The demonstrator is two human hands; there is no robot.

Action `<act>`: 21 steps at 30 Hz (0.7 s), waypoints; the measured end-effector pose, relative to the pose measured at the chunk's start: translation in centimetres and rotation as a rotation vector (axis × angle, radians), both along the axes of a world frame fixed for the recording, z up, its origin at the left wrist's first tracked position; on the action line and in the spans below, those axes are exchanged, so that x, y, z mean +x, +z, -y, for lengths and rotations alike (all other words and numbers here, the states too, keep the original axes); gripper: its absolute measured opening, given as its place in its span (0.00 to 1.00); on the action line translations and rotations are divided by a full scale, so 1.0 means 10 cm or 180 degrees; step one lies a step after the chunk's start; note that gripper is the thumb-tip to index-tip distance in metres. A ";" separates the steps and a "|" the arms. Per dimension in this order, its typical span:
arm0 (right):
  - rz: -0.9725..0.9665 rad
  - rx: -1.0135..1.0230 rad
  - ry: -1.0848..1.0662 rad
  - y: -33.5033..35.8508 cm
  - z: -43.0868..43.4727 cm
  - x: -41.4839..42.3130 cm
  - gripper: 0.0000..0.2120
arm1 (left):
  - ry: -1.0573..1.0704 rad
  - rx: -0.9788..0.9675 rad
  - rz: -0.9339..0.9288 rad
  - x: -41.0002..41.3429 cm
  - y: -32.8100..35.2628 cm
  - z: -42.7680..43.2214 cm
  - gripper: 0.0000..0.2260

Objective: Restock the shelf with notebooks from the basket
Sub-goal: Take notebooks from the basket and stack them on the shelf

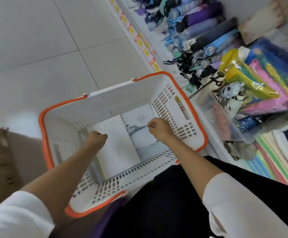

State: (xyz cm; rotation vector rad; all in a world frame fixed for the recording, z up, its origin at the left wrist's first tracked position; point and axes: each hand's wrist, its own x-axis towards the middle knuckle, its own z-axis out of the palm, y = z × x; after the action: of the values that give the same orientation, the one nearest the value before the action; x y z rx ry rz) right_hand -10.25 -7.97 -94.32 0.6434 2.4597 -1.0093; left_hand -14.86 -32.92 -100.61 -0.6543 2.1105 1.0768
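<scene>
Notebooks are lying flat on the bottom of the basket, a white one with an orange rim that is sitting on the floor just beside the shelf. I am seeing two side by side: a plain white notebook on the left and a notebook with a pale landscape cover on the right, their long edges touching. I am reaching both hands down inside the basket. My left hand is hanging over the plain white notebook with its fingers curled into a fist, and nothing is showing in it. My right hand is hovering over the landscape cover, balled up the same way and gripping nothing that I can make out. White sleeves are covering my upper arms. On the shelf to my right, folded umbrellas are lying in a row, a clear plastic box is sitting near the basket, and colourful wrapped packets are stacking up beyond it. Yellow price tags are running along the shelf's front edge
</scene>
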 end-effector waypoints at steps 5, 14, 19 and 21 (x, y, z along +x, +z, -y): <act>0.0637 -0.0271 -0.0028 -0.47 0.25 0.00 0.17 | 0.0286 -0.0330 0.0475 0.13 -0.17 0.19 0.17; 0.1283 -0.0242 -0.0043 -0.86 0.17 -0.02 0.27 | 0.0980 -0.0448 0.0600 0.31 -0.50 0.09 0.16; 0.1623 -0.0478 0.0003 -0.97 0.05 0.01 0.33 | 0.1373 -0.0034 0.0887 0.25 -0.59 -0.11 0.31; 0.1740 -0.0660 -0.0020 -1.01 0.05 0.05 0.35 | 0.1322 0.0067 0.0995 0.21 -0.61 -0.19 0.23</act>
State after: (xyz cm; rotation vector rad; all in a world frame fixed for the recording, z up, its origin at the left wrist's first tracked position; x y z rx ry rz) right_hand -9.78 -8.45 -104.41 0.7411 1.8554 -0.9251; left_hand -12.72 -31.00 -106.74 -1.2045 1.7322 1.1238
